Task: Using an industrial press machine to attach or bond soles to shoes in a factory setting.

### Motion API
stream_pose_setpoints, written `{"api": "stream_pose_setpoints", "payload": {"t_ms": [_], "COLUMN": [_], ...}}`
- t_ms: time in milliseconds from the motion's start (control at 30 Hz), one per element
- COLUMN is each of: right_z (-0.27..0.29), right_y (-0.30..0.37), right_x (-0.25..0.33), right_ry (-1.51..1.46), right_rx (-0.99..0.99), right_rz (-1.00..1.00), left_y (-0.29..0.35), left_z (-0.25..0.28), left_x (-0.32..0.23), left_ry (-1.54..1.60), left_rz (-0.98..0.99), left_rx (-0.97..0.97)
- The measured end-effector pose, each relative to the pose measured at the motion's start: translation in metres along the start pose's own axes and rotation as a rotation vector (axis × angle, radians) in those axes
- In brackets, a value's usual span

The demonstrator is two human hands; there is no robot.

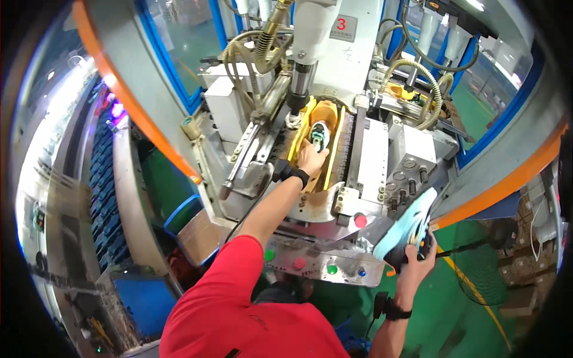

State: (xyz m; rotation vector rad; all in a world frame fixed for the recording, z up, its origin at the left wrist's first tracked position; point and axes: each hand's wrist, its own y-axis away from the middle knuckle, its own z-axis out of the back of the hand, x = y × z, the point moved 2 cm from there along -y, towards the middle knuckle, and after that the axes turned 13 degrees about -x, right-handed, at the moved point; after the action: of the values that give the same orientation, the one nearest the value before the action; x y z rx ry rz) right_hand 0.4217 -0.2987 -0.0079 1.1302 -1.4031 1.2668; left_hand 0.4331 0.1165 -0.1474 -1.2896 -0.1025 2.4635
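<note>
My left hand (pixel 312 159) reaches into the yellow-lined cradle (pixel 332 164) of the machine. Its fingers close at the near end of a shoe (pixel 321 135) with a green, white and black upper, seated in the cradle; the exact grip is partly hidden by the hand. Off to the right, my right hand (pixel 418 262) is wrapped round a second shoe (pixel 407 230). That shoe is dark on top, with a thick pale-blue and white sole turned to the left. A black strap circles each wrist.
A metal press cylinder (pixel 301 83) hangs just above the cradle. Steel clamps and blocks (pixel 412 146) flank it. In front runs a button panel (pixel 325 265) with a red knob (pixel 360 220) above it. Orange-edged frames (pixel 128 107) curve on both sides. A bin (pixel 200 235) stands at the lower left.
</note>
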Motion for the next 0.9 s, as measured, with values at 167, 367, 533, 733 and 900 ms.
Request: {"api": "stream_pose_setpoints", "payload": {"t_ms": [167,367,533,733,900], "right_z": [-0.019,-0.170,-0.335,-0.432,-0.442], "right_y": [-0.026,-0.129,-0.134,-0.098,-0.068], "right_x": [-0.006,-0.008,-0.052,-0.170,-0.183], "right_ry": [0.179,0.468,0.794,1.029,1.019], "right_rx": [-0.074,0.253,0.638,0.428,0.427], "right_rz": [0.106,0.114,0.102,0.541,0.360], "left_y": [-0.032,0.009,0.087,0.169,0.251], "left_z": [-0.035,0.086,0.221,0.381,0.448], "left_x": [0.005,-0.018,0.018,0.065,0.097], "left_ry": [-0.087,0.897,0.977,0.876,0.906], "left_rz": [0.108,0.793,0.753,0.689,0.761], "left_rx": [0.077,0.493,0.546,0.104,-0.352]}}
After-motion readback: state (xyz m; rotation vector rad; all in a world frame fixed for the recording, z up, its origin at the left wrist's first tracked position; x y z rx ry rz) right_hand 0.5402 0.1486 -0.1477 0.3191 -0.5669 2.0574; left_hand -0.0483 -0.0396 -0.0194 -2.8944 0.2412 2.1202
